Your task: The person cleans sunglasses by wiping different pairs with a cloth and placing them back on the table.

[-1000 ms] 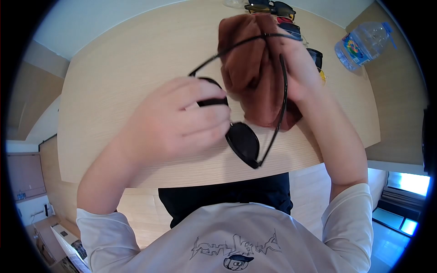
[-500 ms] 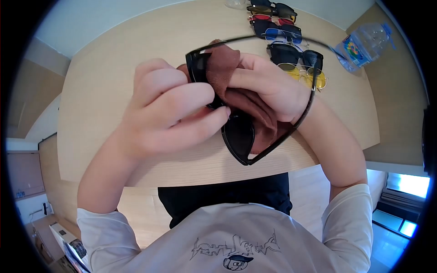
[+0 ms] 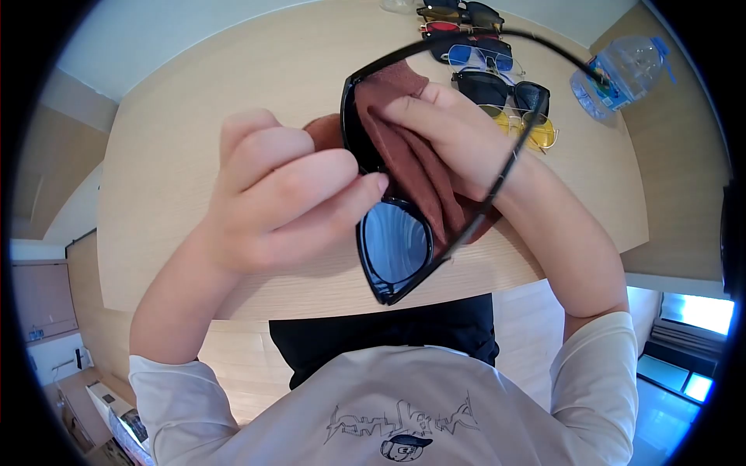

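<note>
Black-framed sunglasses [image 3: 396,242] are held up over the table edge, lenses toward the left and temples spread out to the right. My left hand [image 3: 284,182] is closed on them at the bridge, its fingertips pinching the frame. A brown cleaning cloth [image 3: 408,151] is bunched in my right hand [image 3: 466,140], pressed against the inner side of the upper lens. My right thumb lies on the cloth; the other fingers are mostly hidden behind it. A flap of the same cloth shows left of the upper lens. The lower lens reflects blue light.
Several pairs of glasses lie in a column on the wooden table [image 3: 179,155], among them black sunglasses [image 3: 497,89] and yellow-lensed glasses [image 3: 536,132]. A clear plastic bottle [image 3: 622,78] lies at the right back. The table's front edge is close to my body.
The sunglasses have turned in my hands: the upper end shifted right, the lower lens moved left and down and now catches light. My right hand moved slightly with the cloth.
</note>
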A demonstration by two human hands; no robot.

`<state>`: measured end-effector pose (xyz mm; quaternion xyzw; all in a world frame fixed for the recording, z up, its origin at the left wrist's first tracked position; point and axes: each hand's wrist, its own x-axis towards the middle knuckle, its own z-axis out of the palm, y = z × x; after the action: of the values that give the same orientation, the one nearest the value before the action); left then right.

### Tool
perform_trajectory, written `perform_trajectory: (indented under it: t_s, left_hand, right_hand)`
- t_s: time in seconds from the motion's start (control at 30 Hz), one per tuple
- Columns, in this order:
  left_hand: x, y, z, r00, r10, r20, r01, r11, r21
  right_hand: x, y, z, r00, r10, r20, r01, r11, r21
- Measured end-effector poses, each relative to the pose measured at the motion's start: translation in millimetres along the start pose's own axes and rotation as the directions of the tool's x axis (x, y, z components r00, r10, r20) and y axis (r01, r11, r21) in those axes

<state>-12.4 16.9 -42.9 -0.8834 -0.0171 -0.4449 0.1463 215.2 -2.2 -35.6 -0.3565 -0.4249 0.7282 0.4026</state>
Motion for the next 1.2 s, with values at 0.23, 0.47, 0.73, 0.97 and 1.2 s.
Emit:
perform_trajectory:
  t_s: [0.23,0.47,0.73,0.97,1.2]
  left_hand:
    - [0.0,-8.8,-1.3,0.999,-0.002,0.035,0.001,1.000,0.030]
    - [9.1,-11.9,-15.8,0.992,-0.048,0.120,0.039,0.996,0.075]
    - [-3.6,-34.6,-14.8,0.990,-0.129,0.053,0.111,0.958,0.265]
    - [1.8,-18.8,-11.3,0.966,-0.171,0.195,0.124,0.964,0.233]
    - [-0.5,-20.2,-7.6,0.972,-0.154,0.178,0.107,0.963,0.247]
  right_hand:
    - [1.8,3.4,0.0,0.998,-0.034,0.044,0.043,0.972,-0.232]
    - [1.9,-5.2,-5.9,0.992,0.012,-0.126,-0.018,0.999,-0.049]
    - [-7.4,-11.4,-15.1,0.983,0.161,-0.085,-0.153,0.983,0.101]
    - [-12.7,2.3,15.0,0.942,0.276,0.190,-0.278,0.960,-0.017]
    - [-9.1,1.8,7.5,0.979,0.138,0.153,-0.135,0.990,-0.033]
